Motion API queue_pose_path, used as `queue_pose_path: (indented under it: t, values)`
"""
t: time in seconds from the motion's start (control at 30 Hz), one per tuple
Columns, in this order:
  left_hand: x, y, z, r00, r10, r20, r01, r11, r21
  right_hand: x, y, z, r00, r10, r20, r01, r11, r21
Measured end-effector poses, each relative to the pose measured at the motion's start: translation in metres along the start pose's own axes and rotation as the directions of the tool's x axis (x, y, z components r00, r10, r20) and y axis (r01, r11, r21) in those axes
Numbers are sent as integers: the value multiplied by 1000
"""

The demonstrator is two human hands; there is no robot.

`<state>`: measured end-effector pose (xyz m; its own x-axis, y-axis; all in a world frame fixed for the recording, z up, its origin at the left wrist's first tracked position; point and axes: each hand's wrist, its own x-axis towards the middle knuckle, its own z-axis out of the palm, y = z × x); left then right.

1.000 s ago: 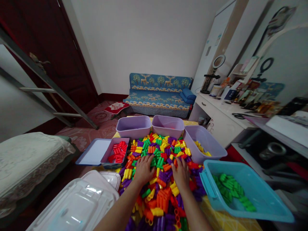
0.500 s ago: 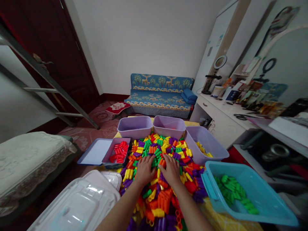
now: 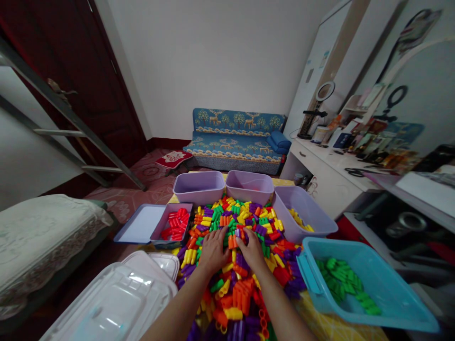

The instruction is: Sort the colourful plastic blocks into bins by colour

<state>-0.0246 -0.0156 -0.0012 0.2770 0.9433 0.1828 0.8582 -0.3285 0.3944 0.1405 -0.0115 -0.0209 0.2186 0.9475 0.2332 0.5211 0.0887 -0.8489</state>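
Note:
A large heap of colourful plastic building pieces (image 3: 245, 291), joined tubes in red, orange, yellow, green and purple, covers the table before me. My left hand (image 3: 214, 249) rests palm down on the heap, its fingers stretched over pieces and its thumb apart. To its right, my right hand (image 3: 253, 250) has thumb and fingers around a purple plastic piece (image 3: 241, 233). An orange piece (image 3: 232, 242) lies just left of that thumb. What lies under both palms is hidden.
Three lilac bins (image 3: 199, 188) line the far side; the right one holds yellow pieces. Red pieces fill a small box (image 3: 155, 233) at left, near white lids (image 3: 117, 303). A turquoise bin (image 3: 398, 293) with green pieces stands at right. Beyond is a blue sofa (image 3: 234, 142).
My right hand has shifted slightly, and a purple piece now shows between its thumb and fingers. The orange piece has moved a little left. My left hand has hardly moved.

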Motion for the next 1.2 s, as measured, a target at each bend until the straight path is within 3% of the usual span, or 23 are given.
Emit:
queue_pose_path:
  t: [0.1,0.2,0.3,0.57,0.63,0.77,0.87,1.03,1.2]
  values:
    - [0,0,1,1000,12,-9,-11,1000,11,0,-7,-1,1000,7,25,-10,992,128]
    - [0,-1,2,999,22,-24,-21,1000,15,-4,-17,0,992,-20,126,-17,958,288]
    - [0,-2,5,1000,0,-25,0,1000,22,-9,-19,5,989,-67,133,19,942,335]
    - [1,-3,8,1000,-25,-10,26,999,30,-3,-2,-5,987,-80,-143,81,997,2]
    - [1,-1,6,999,-39,8,39,999,34,-5,-9,-9,984,-137,-114,133,990,-43]
    - [1,1,0,998,-47,52,46,999,10,-13,-29,-6,975,-188,118,201,974,-106]
    - [0,2,-3,998,-22,54,23,1000,-15,-18,-36,-1,962,-187,197,219,963,-157]
    - [0,2,-3,998,-28,54,28,1000,7,-19,-34,-3,959,-164,233,210,959,-188]
    - [0,2,-1,998,-38,52,38,999,4,-12,-23,-11,983,-121,138,156,946,-284]
